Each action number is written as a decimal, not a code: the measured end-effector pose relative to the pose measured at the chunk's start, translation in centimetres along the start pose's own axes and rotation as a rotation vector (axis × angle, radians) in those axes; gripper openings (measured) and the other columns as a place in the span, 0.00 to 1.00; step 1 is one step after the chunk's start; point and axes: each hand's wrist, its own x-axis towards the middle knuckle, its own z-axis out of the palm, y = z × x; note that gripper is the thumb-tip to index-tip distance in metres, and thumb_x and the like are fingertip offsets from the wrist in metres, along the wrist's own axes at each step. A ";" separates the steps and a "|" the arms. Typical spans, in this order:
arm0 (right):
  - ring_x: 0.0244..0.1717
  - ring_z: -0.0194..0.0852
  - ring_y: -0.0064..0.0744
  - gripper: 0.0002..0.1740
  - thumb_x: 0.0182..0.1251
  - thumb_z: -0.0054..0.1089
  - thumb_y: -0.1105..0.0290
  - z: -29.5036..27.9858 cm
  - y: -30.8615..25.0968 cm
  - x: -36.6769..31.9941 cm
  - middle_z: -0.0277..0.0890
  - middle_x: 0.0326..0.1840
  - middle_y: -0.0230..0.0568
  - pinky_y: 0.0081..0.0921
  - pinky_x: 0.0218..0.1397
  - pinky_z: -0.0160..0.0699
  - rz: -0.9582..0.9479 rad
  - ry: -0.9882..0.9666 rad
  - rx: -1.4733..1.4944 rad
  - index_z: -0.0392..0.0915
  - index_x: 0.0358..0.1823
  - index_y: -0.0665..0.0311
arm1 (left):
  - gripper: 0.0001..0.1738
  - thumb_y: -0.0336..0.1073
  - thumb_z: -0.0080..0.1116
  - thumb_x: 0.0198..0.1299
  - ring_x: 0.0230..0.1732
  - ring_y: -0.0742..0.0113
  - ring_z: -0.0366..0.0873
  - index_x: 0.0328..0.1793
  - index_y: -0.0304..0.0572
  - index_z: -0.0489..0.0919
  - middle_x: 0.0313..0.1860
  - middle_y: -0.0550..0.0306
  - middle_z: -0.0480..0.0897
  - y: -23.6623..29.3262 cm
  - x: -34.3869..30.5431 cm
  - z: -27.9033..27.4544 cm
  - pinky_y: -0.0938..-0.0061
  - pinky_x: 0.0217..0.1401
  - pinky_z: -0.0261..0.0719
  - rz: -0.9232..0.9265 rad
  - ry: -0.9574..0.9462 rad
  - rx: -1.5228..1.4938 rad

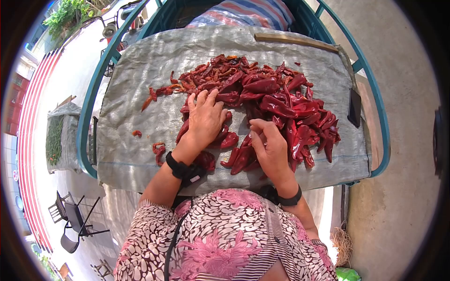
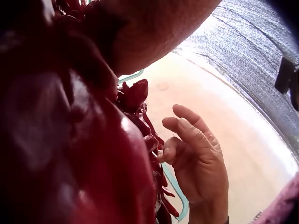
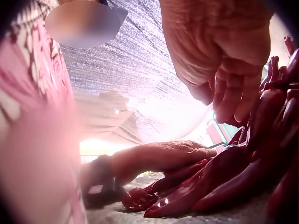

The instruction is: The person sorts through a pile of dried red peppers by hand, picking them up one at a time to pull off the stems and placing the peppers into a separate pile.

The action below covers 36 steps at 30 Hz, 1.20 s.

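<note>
Red peppers [image 1: 276,105] lie heaped on a grey woven sheet [image 1: 136,112], the darker, shrivelled ones at the back left. My left hand [image 1: 205,119] rests on peppers at the heap's left side, fingers spread and pointing away from me. To its right, my right hand [image 1: 270,147] hovers over the near peppers with its fingers bent and nothing visible in them. In the left wrist view, the right hand [image 2: 198,158] has loosely bent fingers beside the heap. The right wrist view has the left hand [image 3: 163,156] lying flat over peppers, below the right hand [image 3: 219,51].
Teal rails [image 1: 382,117] curve around the sheet. A wooden strip [image 1: 295,41] lies along the far edge, and a phone [image 1: 354,108] at the right. A few shrivelled pieces [image 1: 159,151] sit left of the hands. Striped cloth [image 1: 243,14] is beyond, chairs [image 1: 75,218] at lower left.
</note>
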 end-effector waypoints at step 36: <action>0.49 0.78 0.51 0.21 0.70 0.64 0.71 0.3 0.5 -0.3 0.81 0.50 0.46 0.43 0.56 0.76 -0.136 -0.030 -0.232 0.75 0.63 0.62 | 0.18 0.50 0.51 0.76 0.72 0.46 0.69 0.63 0.60 0.85 0.63 0.53 0.81 3.0 0.1 -0.1 0.39 0.76 0.52 0.159 -0.140 -0.199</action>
